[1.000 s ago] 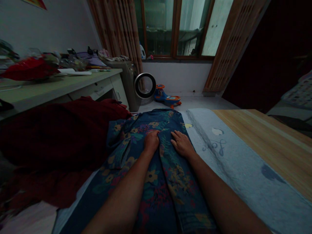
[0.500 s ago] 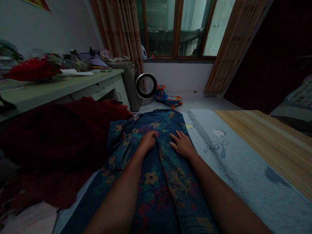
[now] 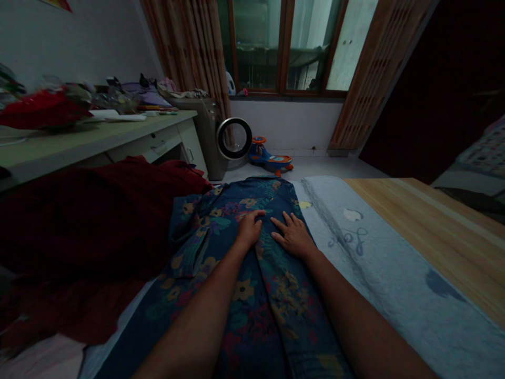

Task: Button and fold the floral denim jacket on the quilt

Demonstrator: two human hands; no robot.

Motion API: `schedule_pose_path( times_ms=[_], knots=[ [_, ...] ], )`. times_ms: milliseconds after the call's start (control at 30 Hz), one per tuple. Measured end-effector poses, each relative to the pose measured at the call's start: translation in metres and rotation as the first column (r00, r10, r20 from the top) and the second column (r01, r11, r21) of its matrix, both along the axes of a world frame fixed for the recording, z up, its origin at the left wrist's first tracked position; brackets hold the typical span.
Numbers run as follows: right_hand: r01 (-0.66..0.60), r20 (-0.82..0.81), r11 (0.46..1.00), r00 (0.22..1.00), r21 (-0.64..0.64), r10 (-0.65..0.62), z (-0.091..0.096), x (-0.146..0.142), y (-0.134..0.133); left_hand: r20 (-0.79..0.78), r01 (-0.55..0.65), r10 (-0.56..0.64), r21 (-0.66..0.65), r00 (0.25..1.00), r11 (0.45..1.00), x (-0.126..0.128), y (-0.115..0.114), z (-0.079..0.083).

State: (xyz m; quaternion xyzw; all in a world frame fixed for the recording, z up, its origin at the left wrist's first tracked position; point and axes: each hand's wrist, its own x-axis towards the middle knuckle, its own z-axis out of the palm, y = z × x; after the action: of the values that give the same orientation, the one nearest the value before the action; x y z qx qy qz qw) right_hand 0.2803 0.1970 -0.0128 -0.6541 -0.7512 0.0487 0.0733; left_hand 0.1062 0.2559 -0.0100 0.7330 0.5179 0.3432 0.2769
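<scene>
A dark blue floral jacket (image 3: 242, 289) lies spread out before me, its collar end away from me. One sleeve (image 3: 292, 300) is laid lengthwise along its right part, and another sleeve (image 3: 191, 252) is bent on the left with its cuff opening visible. My left hand (image 3: 249, 230) rests on the upper middle of the cloth, index finger stretched out to the right and thumb apart. Close by on the right, my right hand (image 3: 294, 235) lies flat on the folded sleeve side with fingers spread. Neither hand grips the cloth.
Dark red cloth (image 3: 98, 221) is heaped on the left. A pale blue mat (image 3: 379, 273) lies under the jacket, on a wooden board (image 3: 442, 221). Beyond are a cluttered desk (image 3: 130, 137), a washing machine with its round door (image 3: 219, 139) open, and a blue-orange ride-on toy (image 3: 270, 158).
My left hand has moved slightly right toward my right hand, and its curled fingers have straightened out. My right hand stays nearly in place on the jacket.
</scene>
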Motion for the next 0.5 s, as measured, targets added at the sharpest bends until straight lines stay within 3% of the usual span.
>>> schedule_pose_path(
  times_ms=[67,167,233,300,400,500],
  knots=[
    [0.005,0.001,1.0,1.0,0.001,-0.005,0.001,0.0,0.0,-0.068,-0.01,0.01,0.004,0.998,1.0,-0.002,-0.001,0.003],
    [0.007,0.006,1.0,1.0,-0.005,-0.007,0.002,-0.001,0.0,-0.306,-0.089,0.096,0.038,0.947,0.995,-0.002,-0.009,0.009],
    [0.007,0.003,1.0,1.0,-0.008,-0.007,0.003,-0.001,0.0,-0.444,-0.138,0.175,0.115,0.879,0.984,0.0,-0.017,0.014],
    [0.011,-0.001,1.0,1.0,-0.007,-0.011,0.003,-0.002,0.0,-0.493,-0.103,0.207,0.23,0.845,0.968,0.004,-0.022,0.015],
    [0.011,-0.005,1.0,1.0,-0.001,-0.011,0.001,0.0,0.001,-0.482,0.104,0.054,0.294,0.874,0.95,0.011,-0.024,0.009],
    [0.005,-0.02,1.0,1.0,0.018,-0.004,-0.003,0.002,0.002,-0.488,0.258,-0.144,0.174,0.861,0.95,0.016,-0.023,-0.002]
  ],
)
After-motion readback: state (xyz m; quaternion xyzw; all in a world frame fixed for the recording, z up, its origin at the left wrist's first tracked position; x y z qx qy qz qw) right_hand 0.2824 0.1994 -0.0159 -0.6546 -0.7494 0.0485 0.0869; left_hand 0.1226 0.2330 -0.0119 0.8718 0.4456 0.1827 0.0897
